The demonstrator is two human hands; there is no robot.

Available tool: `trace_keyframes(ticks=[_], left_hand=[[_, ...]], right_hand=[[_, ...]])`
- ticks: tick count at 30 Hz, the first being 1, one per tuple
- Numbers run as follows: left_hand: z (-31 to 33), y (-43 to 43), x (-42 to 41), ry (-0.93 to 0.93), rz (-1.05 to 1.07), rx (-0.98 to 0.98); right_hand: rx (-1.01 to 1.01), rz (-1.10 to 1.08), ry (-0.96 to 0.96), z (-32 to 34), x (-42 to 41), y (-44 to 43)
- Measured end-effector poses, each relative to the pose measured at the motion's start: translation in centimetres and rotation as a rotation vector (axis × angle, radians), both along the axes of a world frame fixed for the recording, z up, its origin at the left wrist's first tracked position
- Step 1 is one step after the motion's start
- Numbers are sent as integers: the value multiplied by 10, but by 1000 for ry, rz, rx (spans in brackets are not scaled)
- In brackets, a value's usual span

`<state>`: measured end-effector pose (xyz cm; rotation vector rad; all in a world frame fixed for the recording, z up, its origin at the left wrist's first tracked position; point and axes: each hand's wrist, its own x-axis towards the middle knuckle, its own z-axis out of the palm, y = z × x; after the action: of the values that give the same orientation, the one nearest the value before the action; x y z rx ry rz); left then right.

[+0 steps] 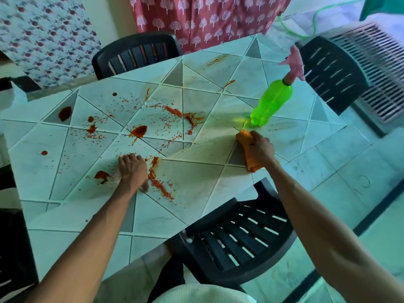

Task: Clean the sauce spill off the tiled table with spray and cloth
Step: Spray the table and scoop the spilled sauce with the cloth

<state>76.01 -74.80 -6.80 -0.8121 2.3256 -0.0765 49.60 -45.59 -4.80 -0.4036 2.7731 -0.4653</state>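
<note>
Nearest the camera: a dark slatted near chair (236, 237) is tucked against the table's near edge, between the person's two bare forearms.
Table (196, 182): pale triangular tiles with thin grout lines, seen at a tilt.
Left hand (133, 169): it rests on the tiles with its fingers curled under and holds nothing; the thumb points back toward the near edge.
Sauce (156, 178): a thick red-orange streak lies just beside the left hand, on its right side. More blobs and fine flecks are scattered over the left and middle of the table, with faint smears toward the far edge.
Wiped area: the tiles between the two hands show only a dull, yellowish film.
Right hand (261, 147): its fingers are wrapped tight round the cloth, pressing it to the tiles near the table's right edge.
Cloth (249, 158): orange and bunched into a long wad, sticking out of both ends of the fist.
Spray bottle (272, 101): bright green with a pink trigger head, standing on the table just beyond the cloth, apart from both hands.
Farther off: a far chair (135, 53) stands behind the table and a side chair (328, 71) at its right.
Background: a red curtain (203, 18) printed with white trees.
</note>
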Motion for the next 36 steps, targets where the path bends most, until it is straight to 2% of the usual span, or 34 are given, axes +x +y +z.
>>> trace_keyframes(ticks=[3,7,13,17,21,27,36], left_hand=[[-1,0,1,27,20,6],[0,2,0,43,55,24],[-7,-2,8,143,58,45],[-11,-6,15,216,48,72],[-11,-11,20,204,48,137],[-7,-14,23,211,13,144],[-10,-18,30,268,-14,155]], right_hand=[[53,98,16,-5,14,-17],[21,252,-10,-10,60,-55],[-85,406,-187,-13,153,-106],[-226,305,-298,2,179,-107],[-396,63,-338,21,176,-80],[-348,-192,-292,9,178,-36],[-486,-222,-382,-10,240,-103]])
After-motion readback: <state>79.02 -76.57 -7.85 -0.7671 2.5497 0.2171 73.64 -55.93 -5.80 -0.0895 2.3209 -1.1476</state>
